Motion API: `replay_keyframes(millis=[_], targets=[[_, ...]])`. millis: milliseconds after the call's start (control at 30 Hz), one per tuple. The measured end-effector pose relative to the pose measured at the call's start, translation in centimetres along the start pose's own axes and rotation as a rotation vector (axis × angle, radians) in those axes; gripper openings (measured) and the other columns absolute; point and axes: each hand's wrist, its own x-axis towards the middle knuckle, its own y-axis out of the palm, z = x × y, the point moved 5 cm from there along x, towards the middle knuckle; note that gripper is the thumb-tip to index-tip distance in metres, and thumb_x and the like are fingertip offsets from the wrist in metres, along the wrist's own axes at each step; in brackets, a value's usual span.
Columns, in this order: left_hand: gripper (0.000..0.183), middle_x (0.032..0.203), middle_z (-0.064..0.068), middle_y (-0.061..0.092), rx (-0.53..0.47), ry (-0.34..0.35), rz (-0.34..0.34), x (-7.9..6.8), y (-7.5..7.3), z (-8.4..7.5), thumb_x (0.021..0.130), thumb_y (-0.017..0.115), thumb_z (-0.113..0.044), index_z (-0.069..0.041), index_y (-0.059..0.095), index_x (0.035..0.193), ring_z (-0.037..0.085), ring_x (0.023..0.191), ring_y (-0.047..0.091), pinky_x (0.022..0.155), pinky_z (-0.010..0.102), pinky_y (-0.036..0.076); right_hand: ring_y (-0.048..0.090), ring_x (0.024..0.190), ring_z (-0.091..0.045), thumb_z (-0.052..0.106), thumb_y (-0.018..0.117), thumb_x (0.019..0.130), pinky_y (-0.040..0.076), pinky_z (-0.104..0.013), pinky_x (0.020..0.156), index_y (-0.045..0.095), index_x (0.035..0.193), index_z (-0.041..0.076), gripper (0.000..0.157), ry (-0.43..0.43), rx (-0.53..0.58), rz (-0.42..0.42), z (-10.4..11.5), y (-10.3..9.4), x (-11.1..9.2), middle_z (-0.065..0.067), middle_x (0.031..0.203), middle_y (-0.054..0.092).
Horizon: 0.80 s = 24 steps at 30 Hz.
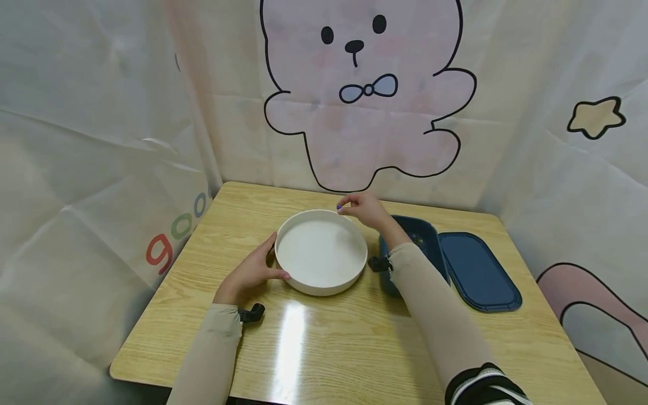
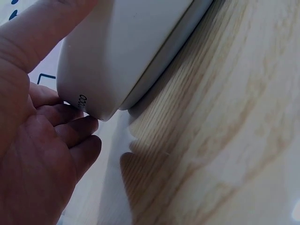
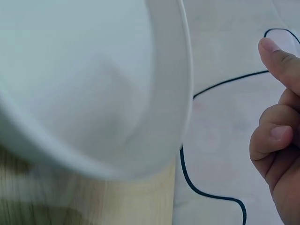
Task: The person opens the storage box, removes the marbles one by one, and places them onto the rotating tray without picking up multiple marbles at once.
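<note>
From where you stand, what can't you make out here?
Head view: blue piece pinched in the right hand, too small to identify.
Head view: part of the dark blue box, behind the right sleeve; contents too small to name.
Left wrist: lettering on the white dish, too small to read surely.
Right wrist: the right hand, cut by the edge.

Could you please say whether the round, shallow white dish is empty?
The dish looks empty: the head and right wrist views show nothing lying inside it.
</note>
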Motion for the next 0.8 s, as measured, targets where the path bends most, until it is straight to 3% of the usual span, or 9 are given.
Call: replay_keyframes(millis=[133,400,800], targets=[[0.130,0.172,-0.004,0.005,0.017,0.012,-0.004,0.2,0.0,0.0,0.075,0.093,-0.036,-0.021,0.003,0.167,0.018,0.158,0.006,0.127,0.047,0.016,0.032,0.054,-0.017,0.021,0.079,0.093,0.030,-0.029,0.051,0.079,0.104,0.013,0.014,-0.024,0.028,0.013,0.2,1.3,0.8,0.001,0.061,0.038],[0.130,0.173,0.001,0.004,0.021,0.004,-0.004,0.2,0.2,0.1,0.075,0.093,-0.034,-0.019,0.002,0.167,0.020,0.158,0.008,0.126,0.047,0.020,0.036,0.058,-0.017,0.024,0.079,0.093,0.031,-0.029,0.053,0.078,0.104,0.017,0.013,0.014,0.034,0.049,0.0,3.8,2.1,0.000,0.065,0.041],[0.128,0.173,0.002,0.006,0.012,0.011,-0.006,0.1,0.0,-0.2,0.077,0.092,-0.030,-0.014,0.002,0.167,0.023,0.159,0.007,0.127,0.050,0.017,0.041,0.064,-0.015,0.021,0.080,0.091,0.035,-0.028,0.059,0.079,0.105,0.017,0.015,0.022,0.023,0.102,0.1,7.6,3.6,0.001,0.068,0.045]])
